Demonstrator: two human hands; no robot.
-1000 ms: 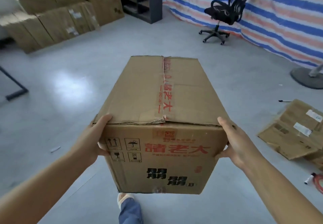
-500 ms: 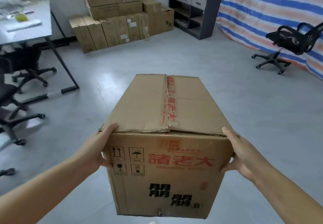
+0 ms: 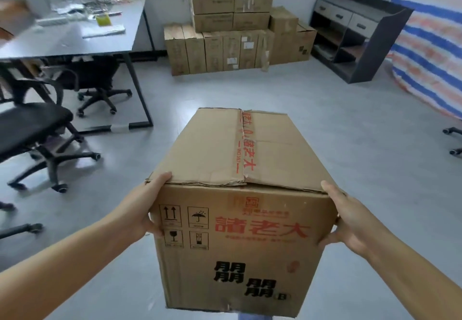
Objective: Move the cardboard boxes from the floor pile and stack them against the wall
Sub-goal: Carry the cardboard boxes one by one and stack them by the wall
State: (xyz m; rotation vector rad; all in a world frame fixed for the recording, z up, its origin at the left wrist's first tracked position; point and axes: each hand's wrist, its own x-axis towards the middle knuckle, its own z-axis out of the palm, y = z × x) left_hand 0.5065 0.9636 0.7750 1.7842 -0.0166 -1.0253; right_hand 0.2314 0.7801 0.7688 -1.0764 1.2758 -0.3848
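**Carried box now faces the wall stack**

Change: half a second ago the stack stood off to the upper left; it is now dead ahead and looms larger. Judgement: carry leg under way, set-down still to come.

- Brown taped cardboard box with red and black print [image 3: 240,209]: 1, held off the grey floor [image 3: 350,144], well apart from the wall.
- Left hand [image 3: 143,209]: 1, pressed on the box's left side, thumb over the top edge.
- Right hand [image 3: 350,219]: 1, likewise on the right side.
- Wall stack of plain brown cartons [image 3: 235,30]: about six upper, some eight below; exact count uncertain.
- Black swivel chairs [image 3: 32,134]: at least 2.
- Grey desk [image 3: 75,40]: 1.
- Dark drawer cabinet [image 3: 357,32]: 1.
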